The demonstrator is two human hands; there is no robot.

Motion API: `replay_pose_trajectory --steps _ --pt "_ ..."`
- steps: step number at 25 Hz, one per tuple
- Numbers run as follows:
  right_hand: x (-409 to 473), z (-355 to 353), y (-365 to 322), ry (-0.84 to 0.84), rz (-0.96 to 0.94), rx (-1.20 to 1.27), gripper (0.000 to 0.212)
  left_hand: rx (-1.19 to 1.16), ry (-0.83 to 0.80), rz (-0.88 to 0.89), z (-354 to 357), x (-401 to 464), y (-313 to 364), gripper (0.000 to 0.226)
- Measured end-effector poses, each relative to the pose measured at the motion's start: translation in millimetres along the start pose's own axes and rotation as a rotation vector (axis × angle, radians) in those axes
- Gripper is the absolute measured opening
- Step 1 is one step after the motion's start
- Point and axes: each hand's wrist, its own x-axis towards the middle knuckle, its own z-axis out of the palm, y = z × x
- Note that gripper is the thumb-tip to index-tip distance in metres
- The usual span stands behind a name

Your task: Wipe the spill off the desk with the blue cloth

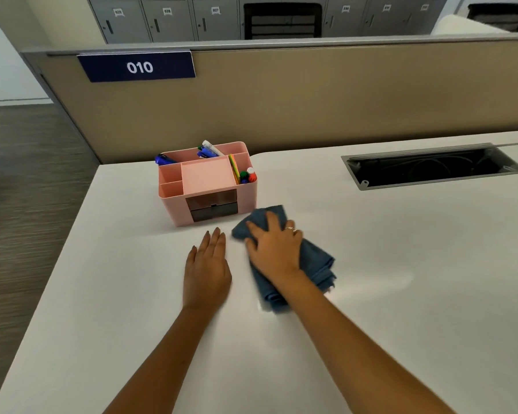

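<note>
A folded blue cloth (316,264) lies on the white desk (401,294) just right of centre. My right hand (274,248) presses down on top of it, fingers spread over its far end. My left hand (207,268) rests flat on the bare desk beside the cloth, fingers together and holding nothing. A faint wet sheen (401,282) shows on the desk to the right of the cloth. A small wet patch shows at the cloth's near end.
A pink desk organiser (207,182) with pens and markers stands just behind my hands. An open cable tray (431,167) is cut into the desk at the back right. A tan partition (311,100) with a "010" sign bounds the far edge. The desk's left edge drops to the floor.
</note>
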Motion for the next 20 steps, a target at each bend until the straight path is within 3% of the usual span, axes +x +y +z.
replay_pose_trajectory --steps 3,5,12,16,20 --pt "-19 0 9 0.026 -0.129 0.027 0.038 -0.010 -0.008 -0.001 -1 0 1 0.053" --pt "-17 -3 48 0.068 -0.099 0.029 0.036 -0.015 -0.016 -0.009 -3 0 2 0.053" --pt "-5 -25 223 0.164 0.363 -0.041 0.040 -0.020 -0.002 -0.013 -2 0 1 0.053" --pt "2 -21 196 0.153 0.441 0.004 0.044 -0.019 0.007 -0.014 0 0 1 0.052" --pt "-11 -9 88 0.134 0.164 0.012 0.044 -0.058 0.034 -0.031 -1 0 0 0.053"
